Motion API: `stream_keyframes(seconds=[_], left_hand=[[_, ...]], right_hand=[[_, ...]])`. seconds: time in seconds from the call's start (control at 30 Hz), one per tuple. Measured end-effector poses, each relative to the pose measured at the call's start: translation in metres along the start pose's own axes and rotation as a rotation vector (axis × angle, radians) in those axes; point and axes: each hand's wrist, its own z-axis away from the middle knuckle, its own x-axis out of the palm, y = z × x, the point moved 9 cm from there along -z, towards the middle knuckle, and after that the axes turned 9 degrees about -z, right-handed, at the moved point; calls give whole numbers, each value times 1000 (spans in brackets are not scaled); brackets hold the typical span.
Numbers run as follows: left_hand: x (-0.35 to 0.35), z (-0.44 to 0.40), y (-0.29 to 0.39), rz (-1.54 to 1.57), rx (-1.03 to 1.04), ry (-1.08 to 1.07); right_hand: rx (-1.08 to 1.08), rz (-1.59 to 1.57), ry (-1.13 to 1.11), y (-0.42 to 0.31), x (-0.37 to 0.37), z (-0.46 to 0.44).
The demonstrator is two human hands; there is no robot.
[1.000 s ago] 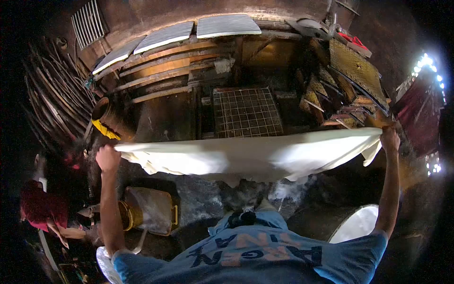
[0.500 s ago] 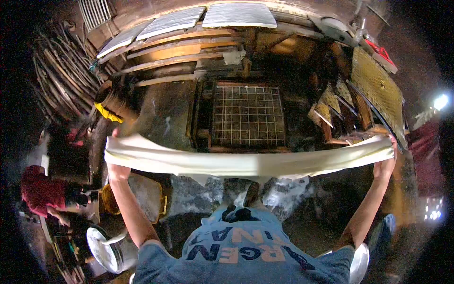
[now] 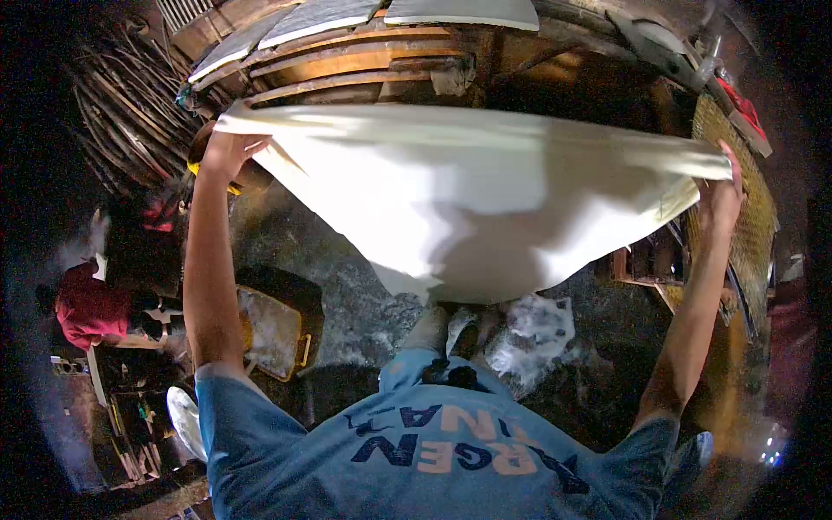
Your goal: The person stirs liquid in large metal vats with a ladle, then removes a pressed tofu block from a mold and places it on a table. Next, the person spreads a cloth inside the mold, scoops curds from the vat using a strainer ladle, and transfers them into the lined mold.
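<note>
A wide white cloth (image 3: 381, 191) hangs stretched between my two raised arms, its lower part drooping to a rounded point above my legs. My left hand (image 3: 232, 154) is closed round the cloth's left top corner. At the right top corner my right hand (image 3: 721, 186) grips the cloth, with the fingers behind its edge. A dark shadow falls across the cloth's middle and right. The square wooden frame with a wire grid is hidden behind the cloth.
Flat white-topped boards (image 3: 321, 19) lie along the back on wooden rails. Bundled sticks (image 3: 121, 113) lean at back left; a woven panel (image 3: 737, 208) stands at right. A yellow-rimmed tub (image 3: 270, 334) sits at lower left. A person in a red shirt (image 3: 91, 303) is farther left.
Both my hands have risen and moved farther forward with the cloth. The cloth was a narrow sagging band and now spreads out as a broad sheet, covering the wire-grid frame.
</note>
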Motion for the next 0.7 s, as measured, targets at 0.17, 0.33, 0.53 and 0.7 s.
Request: stream_keyframes(seconds=[0.17,0.33,0.53,0.7], left_hand=[[42,-104,-17,-103,-142,-35],[78,-248,-100,-107,-293,-51],[136,-383,-204,-72,-373,-19],[180,-473,-283,-180,-441,-45]], right_hand=[[73,-81,-194,92,52,-76],[169,-114,-20,228,63,-153],[342,90,129,385,81,-221],[351,176,64,494,102,-256]])
